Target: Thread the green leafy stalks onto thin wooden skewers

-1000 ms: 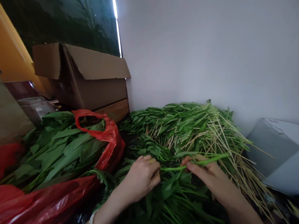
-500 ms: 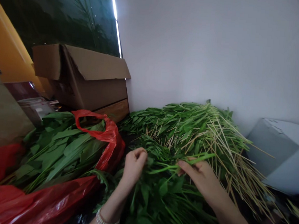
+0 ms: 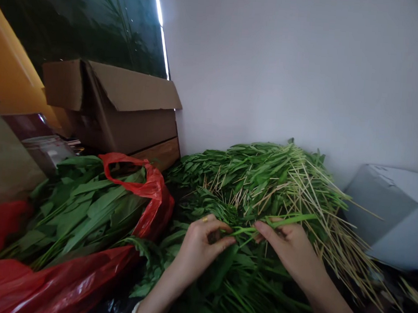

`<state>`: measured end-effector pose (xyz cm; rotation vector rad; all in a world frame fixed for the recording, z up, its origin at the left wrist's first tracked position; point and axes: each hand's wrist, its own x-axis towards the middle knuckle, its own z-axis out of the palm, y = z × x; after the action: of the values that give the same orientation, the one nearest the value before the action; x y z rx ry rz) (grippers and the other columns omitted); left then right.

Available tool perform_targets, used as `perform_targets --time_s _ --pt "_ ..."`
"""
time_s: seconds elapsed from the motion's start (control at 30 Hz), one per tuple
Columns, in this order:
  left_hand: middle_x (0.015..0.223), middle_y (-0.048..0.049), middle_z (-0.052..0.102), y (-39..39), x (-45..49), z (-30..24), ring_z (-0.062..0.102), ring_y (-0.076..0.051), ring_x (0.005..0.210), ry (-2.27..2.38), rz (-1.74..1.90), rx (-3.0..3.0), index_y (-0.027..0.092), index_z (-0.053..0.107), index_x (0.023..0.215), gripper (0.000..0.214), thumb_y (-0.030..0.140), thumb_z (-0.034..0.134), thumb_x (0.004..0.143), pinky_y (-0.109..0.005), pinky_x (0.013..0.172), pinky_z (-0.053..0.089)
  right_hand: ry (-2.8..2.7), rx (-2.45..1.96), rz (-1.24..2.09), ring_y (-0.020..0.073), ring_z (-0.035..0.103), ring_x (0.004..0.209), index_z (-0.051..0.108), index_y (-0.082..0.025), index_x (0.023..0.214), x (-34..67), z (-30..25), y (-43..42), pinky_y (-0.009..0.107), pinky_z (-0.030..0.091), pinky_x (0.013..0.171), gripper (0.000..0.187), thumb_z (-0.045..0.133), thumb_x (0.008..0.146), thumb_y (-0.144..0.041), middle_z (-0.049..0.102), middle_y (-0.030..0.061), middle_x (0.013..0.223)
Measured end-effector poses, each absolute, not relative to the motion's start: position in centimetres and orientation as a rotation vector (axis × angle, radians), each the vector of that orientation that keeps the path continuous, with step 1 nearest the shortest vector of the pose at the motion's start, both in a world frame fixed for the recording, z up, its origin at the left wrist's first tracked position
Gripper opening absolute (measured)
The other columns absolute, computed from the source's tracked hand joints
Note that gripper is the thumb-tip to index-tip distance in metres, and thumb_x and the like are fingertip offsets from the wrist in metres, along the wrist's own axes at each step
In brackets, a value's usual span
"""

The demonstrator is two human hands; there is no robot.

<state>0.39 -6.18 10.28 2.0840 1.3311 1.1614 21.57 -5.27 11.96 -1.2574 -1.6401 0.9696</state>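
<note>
A: What's left?
B: Plenty, likely: left of the heap (image 3: 247, 167), the bag (image 3: 156, 186) bulges with leaves (image 3: 92, 210)
A: And the hands?
B: In front of the heap, the left hand (image 3: 202, 243) curls thumb and forefinger at 1 sprig (image 3: 245, 231); whether they pinch, I can't tell. The right hand (image 3: 291, 240) grips it, midway I'd guess
A: Anything done?
B: The heap, perhaps, pale stalks (image 3: 311, 188) fanning at its right
</note>
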Motion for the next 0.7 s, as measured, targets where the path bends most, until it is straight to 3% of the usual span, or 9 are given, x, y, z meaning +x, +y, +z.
perform_targets --time_s 0.17,0.53,0.7 --pt "0.075 -0.0037 0.06 -6.3 0.8 9.7 0.056 -0.014 0.069 1.362 1.115 2.295 0.018 0.071 0.093 0.017 0.024 0.055 0.088 -0.024 0.064 0.041 -1.69 -1.21 0.976 0.0194 0.06 0.07 0.067 -0.019 0.066 21.2 11.9 -5.4 0.03 0.044 0.062 0.039 0.057 0.085 -0.052 0.065 0.0031 0.069" --pt "0.075 -0.0031 0.057 -7.0 1.2 9.8 0.054 -0.015 0.069 1.44 0.994 2.525 0.018 0.061 0.08 0.013 0.013 0.05 0.081 -0.025 0.062 0.038 -1.671 -1.142 1.084 0.0173 0.06 0.068 0.064 -0.019 0.073 20.6 11.7 -5.6 0.028 0.046 0.064 0.031 0.059 0.084 -0.047 0.062 0.0002 0.07" --pt "0.064 -0.0006 0.049 -6.6 1.2 9.3 0.047 -0.014 0.063 1.438 1.186 2.327 0.018 0.055 0.063 0.015 0.011 0.048 0.074 -0.026 0.06 0.033 -1.727 -1.098 1.068 0.0179 0.061 0.069 0.064 -0.019 0.07 20.4 11.7 -5.6 0.029 0.047 0.066 0.031 0.058 0.086 -0.045 0.064 0.0015 0.07"
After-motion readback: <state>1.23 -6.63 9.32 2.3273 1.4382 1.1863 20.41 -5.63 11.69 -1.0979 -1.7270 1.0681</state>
